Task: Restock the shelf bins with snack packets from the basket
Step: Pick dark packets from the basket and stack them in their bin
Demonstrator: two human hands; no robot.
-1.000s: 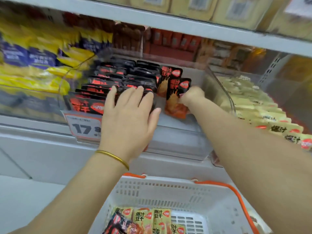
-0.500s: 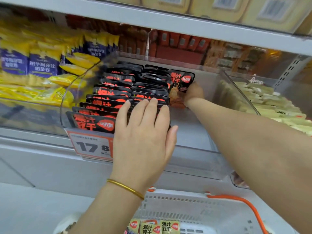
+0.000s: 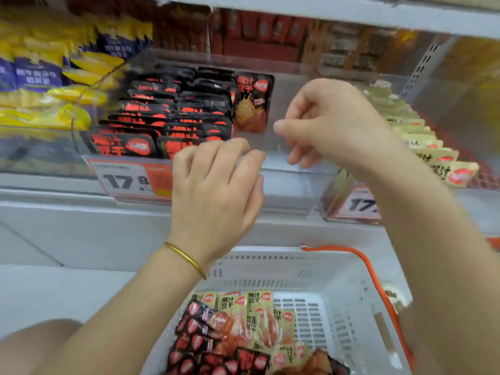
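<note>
Left hand (image 3: 216, 196), centre frame: knuckles bent over the front lip of the bin (image 3: 270, 169), against the front black packets (image 3: 173, 115). Fingertips hidden, so I cannot tell whether it is hooking the lip or pressing the row. Right hand (image 3: 332, 125) at its 2 o'clock, over the bin's bare right side, fingers loosely curled, nothing visible in them. Basket (image 3: 346, 293) at 6 o'clock, spare packets (image 3: 238, 328) inside.

Risks: lone packet (image 3: 253, 104) stands upright at 12 o'clock, beside the rows, with a gap on its right. A brush from the right hand would likely tip it. Lifting the left hand could let the leaning rows slump over the lip.

Hard to read: motion blur; clear bin walls barely show; basket cut off at the bottom edge.
</note>
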